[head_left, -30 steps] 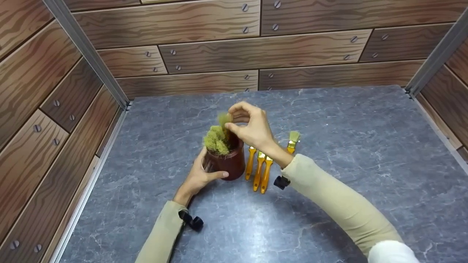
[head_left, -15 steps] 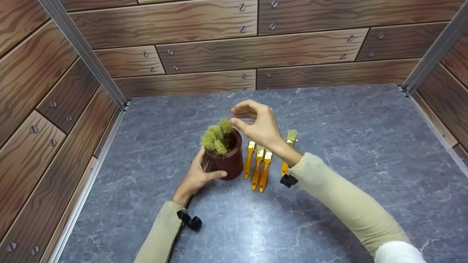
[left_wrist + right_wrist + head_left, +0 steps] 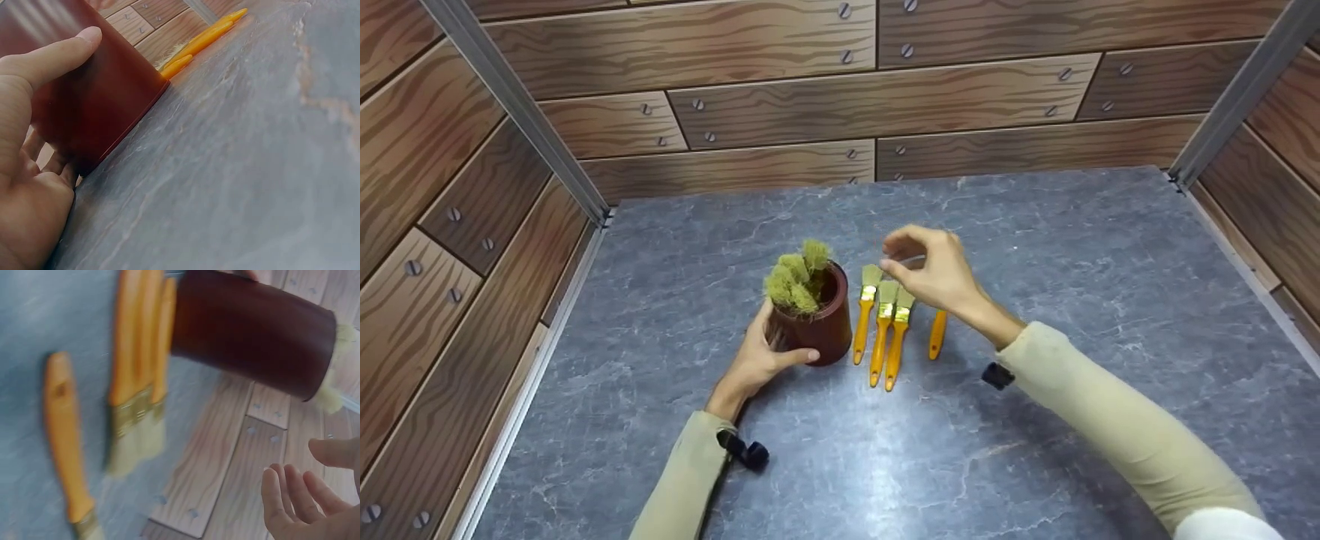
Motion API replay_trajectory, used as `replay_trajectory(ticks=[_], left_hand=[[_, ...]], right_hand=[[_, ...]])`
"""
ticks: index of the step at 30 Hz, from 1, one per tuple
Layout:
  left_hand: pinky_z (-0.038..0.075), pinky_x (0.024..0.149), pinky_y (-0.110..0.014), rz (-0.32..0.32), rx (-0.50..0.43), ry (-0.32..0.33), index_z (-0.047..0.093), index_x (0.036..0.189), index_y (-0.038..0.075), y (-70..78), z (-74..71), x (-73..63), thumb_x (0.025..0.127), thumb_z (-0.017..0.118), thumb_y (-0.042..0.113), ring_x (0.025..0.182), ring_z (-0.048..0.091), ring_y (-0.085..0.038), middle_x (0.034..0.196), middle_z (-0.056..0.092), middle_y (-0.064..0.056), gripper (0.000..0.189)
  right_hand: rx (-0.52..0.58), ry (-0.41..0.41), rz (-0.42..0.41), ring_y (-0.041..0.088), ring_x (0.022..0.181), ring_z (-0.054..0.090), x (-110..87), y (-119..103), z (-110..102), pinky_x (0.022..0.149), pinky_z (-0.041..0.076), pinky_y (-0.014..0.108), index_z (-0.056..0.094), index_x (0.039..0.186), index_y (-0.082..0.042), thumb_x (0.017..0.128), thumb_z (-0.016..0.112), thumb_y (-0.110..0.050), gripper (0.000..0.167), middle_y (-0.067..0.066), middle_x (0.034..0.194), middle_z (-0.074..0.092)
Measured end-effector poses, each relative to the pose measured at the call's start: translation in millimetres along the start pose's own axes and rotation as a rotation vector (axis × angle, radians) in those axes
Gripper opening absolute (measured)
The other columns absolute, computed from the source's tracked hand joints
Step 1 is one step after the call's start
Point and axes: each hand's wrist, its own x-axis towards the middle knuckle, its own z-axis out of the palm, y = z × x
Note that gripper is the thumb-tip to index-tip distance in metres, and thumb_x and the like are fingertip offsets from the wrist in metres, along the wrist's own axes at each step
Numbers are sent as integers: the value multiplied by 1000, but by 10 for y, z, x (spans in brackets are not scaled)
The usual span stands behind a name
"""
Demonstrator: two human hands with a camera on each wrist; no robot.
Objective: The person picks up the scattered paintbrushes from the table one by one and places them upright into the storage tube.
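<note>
Brushes [image 3: 881, 337] lie beside the container [image 3: 826, 334], right hand [image 3: 943, 271] partly hiding one.

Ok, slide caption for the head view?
Left hand holds a dark red cup topped with yellow-green tufts; right hand hovers, empty, near four orange-handled paintbrushes on the table.

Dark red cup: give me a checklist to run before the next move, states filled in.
Cup standing on the table: ok.
Left hand holding the cup: ok.
Right hand free: ok, it holds nothing.
Space in the cup: ok, a gap shows beside the bristle tufts.
Loose brushes inside the cup: not ok, four lie on the table.
Exact number of tufts: cannot tell, they overlap.
</note>
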Motion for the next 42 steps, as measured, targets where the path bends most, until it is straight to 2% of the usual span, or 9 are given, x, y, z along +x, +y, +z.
replay_trajectory(ticks=[6, 12, 16, 22, 28, 33, 42], left_hand=[[23, 134, -32, -3, -6, 3, 14, 173, 14, 2, -2, 8, 76, 97, 5, 163, 27, -22, 174, 33, -6, 127], [23, 134, -32, -5, 7, 12, 17, 172, 17, 3, 5, 9, 77, 97, 5, 163, 27, -20, 174, 35, -4, 125], [23, 135, -34, -4, 7, 7, 18, 172, 18, 2, 10, 4, 78, 96, 5, 163, 28, -21, 173, 35, -3, 124], [25, 134, -32, -2, 10, 5, 22, 171, 19, 7, 13, 8, 77, 97, 5, 162, 30, -19, 172, 39, -3, 122], [29, 132, -30, 13, -6, -11, 23, 171, 20, 4, -1, 13, 78, 96, 6, 161, 33, -20, 170, 40, -3, 120], [24, 134, -33, 6, -6, -8, 20, 172, 18, 1, -9, 7, 78, 96, 6, 163, 28, -23, 173, 35, -6, 122], [22, 135, -38, -1, 7, -2, 16, 173, 19, 11, -1, 14, 78, 96, 6, 164, 26, -23, 174, 34, -5, 124]], right_hand=[[-151, -61, 92, 36, 100, 75, -118, 301, -88, 91, 66, 46, 74, 115, 4, 92, 83, -9, 28, 23, 112, 77], [-203, -82, 120, 37, 91, 76, -240, 562, -147, 85, 67, 48, 74, 109, 8, 89, 84, -7, 26, 23, 102, 77], [-260, -91, 122, 34, 85, 76, -319, 683, -187, 81, 67, 46, 73, 102, 7, 86, 87, -7, 25, 21, 95, 77], [-356, -102, 170, 23, 77, 70, -399, 805, -254, 72, 63, 39, 72, 91, -1, 84, 91, -14, 24, 12, 86, 75], [-342, -136, 235, 18, 72, 66, -397, 876, -293, 67, 58, 31, 74, 90, -3, 82, 95, -21, 29, 7, 82, 75], [-323, -157, 286, 14, 69, 65, -380, 905, -297, 62, 56, 26, 72, 92, -2, 81, 96, -24, 34, 7, 81, 75], [-312, -197, 463, 9, 62, 61, -339, 881, -390, 56, 52, 23, 70, 93, -3, 76, 97, -20, 36, -2, 69, 70]])
